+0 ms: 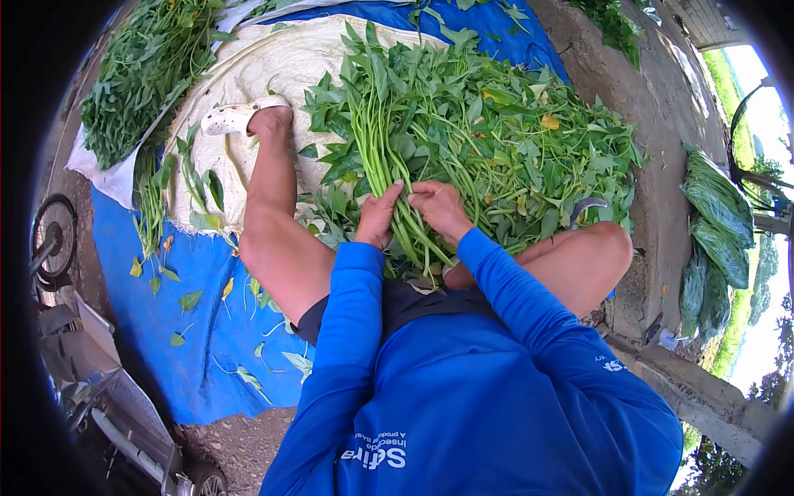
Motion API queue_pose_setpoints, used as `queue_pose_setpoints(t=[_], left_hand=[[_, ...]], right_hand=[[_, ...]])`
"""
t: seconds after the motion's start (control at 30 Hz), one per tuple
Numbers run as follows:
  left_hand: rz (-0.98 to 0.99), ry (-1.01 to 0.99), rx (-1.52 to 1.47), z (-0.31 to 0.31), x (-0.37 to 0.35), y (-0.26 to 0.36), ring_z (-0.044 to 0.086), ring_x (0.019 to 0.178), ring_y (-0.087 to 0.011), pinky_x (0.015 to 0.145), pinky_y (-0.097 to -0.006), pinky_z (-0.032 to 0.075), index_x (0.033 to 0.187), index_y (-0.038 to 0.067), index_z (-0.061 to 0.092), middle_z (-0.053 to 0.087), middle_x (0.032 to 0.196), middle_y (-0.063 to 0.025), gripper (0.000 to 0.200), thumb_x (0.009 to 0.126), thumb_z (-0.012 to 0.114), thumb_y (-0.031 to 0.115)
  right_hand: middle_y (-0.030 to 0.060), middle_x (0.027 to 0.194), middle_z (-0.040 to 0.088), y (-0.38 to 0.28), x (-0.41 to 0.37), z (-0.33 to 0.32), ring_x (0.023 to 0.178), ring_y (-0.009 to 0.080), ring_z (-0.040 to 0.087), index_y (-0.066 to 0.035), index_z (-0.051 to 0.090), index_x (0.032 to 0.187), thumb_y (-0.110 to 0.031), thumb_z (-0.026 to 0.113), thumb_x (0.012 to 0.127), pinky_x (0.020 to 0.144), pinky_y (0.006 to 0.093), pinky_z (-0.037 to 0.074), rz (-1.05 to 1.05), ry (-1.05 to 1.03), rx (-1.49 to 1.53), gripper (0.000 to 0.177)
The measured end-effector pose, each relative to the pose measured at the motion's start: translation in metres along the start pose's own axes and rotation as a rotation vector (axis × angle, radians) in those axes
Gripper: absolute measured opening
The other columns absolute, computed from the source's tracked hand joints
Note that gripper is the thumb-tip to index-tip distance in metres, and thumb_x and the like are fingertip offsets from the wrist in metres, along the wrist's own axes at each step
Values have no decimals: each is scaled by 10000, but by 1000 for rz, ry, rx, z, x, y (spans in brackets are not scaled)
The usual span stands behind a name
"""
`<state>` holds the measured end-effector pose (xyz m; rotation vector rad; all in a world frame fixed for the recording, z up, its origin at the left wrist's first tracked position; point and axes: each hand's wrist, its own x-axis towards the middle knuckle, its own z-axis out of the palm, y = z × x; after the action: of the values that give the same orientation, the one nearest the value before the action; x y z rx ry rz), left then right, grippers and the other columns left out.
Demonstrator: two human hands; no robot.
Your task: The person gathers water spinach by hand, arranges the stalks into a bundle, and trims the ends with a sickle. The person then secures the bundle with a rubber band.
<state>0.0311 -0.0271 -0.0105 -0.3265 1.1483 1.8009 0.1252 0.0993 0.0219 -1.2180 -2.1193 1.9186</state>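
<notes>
My left hand (pixel 378 217) is closed round the lower stems of a bunch of long green stems (pixel 372 140), whose leafy tops point away from me. Close on its right, my right hand (pixel 440 210) has its thumb and fingers pinched at stems on the bunch's right side. A large heap of leafy greens (pixel 513 140) lies beyond and to the right of both hands. Near my bent right knee, a curved blade (pixel 588 204) rests on the heap, its handle hidden.
A pale woven sheet (pixel 223 99) lies over a blue tarp (pixel 132 306) scattered with leaves. More greens (pixel 145 83) are piled at the upper left. Bagged greens (pixel 718 223) stand at the right. A wheel (pixel 55 236) and cardboard (pixel 116 388) are at the left.
</notes>
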Motion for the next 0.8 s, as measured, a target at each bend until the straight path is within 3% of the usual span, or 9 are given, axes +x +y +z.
queue_pose_setpoints(t=[0.13,0.23,0.27,0.37,0.4,0.5,0.53,0.63,0.8], left_hand=[[-230,18,-46,-6,5,-5,721,1052,-240,912,-439,603,1363,7,588,713,1247,-107,579,1012,768,432],[150,534,207,13,4,-26,732,946,-272,832,-394,617,1346,-79,573,710,1238,-158,703,956,827,449],[205,439,212,2,15,-39,725,887,-262,807,-395,601,1229,-121,629,732,1154,-155,655,900,884,384],[-170,261,73,-18,16,-40,722,835,-254,744,-395,589,1050,-115,701,753,1021,-142,441,876,868,253],[-170,364,36,-26,25,-49,694,705,-238,638,-399,559,878,-100,717,739,856,-133,283,854,828,160],[-130,368,309,-22,4,-30,647,595,-219,553,-387,523,867,-86,699,709,763,-133,235,873,791,130],[-70,387,245,-17,-2,-28,594,514,-204,509,-385,492,887,-56,686,676,686,-117,199,889,771,124],[159,291,472,-1,-20,-10,601,509,-200,509,-382,493,928,-40,681,684,693,-118,193,904,759,135],[344,351,812,23,-40,11,734,866,-285,840,-395,573,1072,-25,688,777,957,-154,303,878,808,175]], right_hand=[[134,1064,787,22,8,4,904,178,708,68,753,1214,-132,808,935,822,329,570,173,-16,150,347],[116,1032,786,28,2,14,856,169,692,74,765,1172,-137,796,942,793,331,566,164,-17,90,313],[119,990,789,29,0,19,834,173,692,44,789,1148,-149,764,959,776,344,564,128,-63,16,272],[118,954,795,53,7,25,854,194,716,21,800,1117,-150,729,965,783,372,568,177,-303,-45,240],[107,923,792,35,3,21,834,206,718,16,797,1047,-159,734,947,784,377,569,299,-380,-46,212],[81,890,771,4,14,3,781,213,689,14,781,988,-223,772,933,779,375,569,-157,-242,-525,244],[125,907,774,-10,17,4,796,259,710,-4,774,1016,-269,796,915,797,387,574,-217,-86,-316,285],[135,911,772,-56,45,16,810,273,720,3,755,1070,-300,797,922,808,398,574,-244,1,-137,341],[72,825,729,-52,108,43,715,190,647,15,755,1067,-298,755,987,753,354,554,-312,104,-101,323]])
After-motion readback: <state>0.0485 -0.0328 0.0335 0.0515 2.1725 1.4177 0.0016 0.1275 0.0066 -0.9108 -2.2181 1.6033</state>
